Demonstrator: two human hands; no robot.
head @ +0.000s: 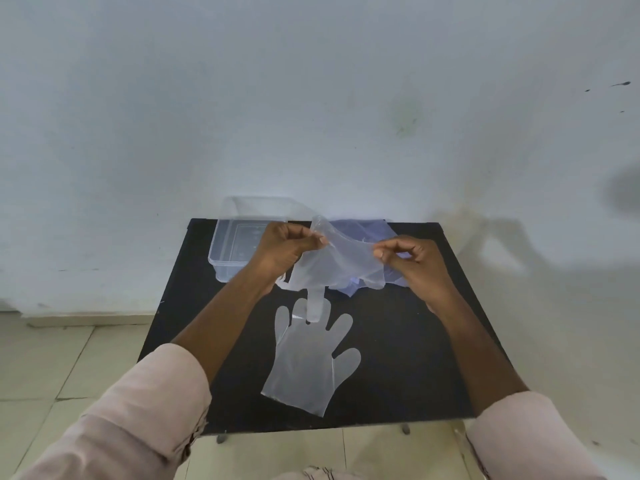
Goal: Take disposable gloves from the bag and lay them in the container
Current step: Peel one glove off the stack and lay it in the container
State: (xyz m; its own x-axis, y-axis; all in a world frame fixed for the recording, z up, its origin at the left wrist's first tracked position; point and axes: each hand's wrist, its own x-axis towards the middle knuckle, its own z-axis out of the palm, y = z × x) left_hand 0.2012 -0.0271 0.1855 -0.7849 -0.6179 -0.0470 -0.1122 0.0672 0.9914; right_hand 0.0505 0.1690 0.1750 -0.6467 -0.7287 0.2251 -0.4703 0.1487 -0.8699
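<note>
I hold a clear disposable glove [337, 261] up over the black table [415, 358], its fingers hanging down. My left hand [285, 245] pinches its upper left edge, and my right hand [410, 259] pinches its right edge. A second clear glove [310, 362] lies flat on the table below, fingers pointing away from me. The bluish plastic bag [363, 230] lies crumpled at the back of the table, partly hidden behind the held glove. A clear plastic container [228, 251] stands at the back left, just beyond my left hand.
The container's clear lid [259, 207] leans against the white wall behind it. The small table stands against that wall, with tiled floor [52, 358] on both sides and in front.
</note>
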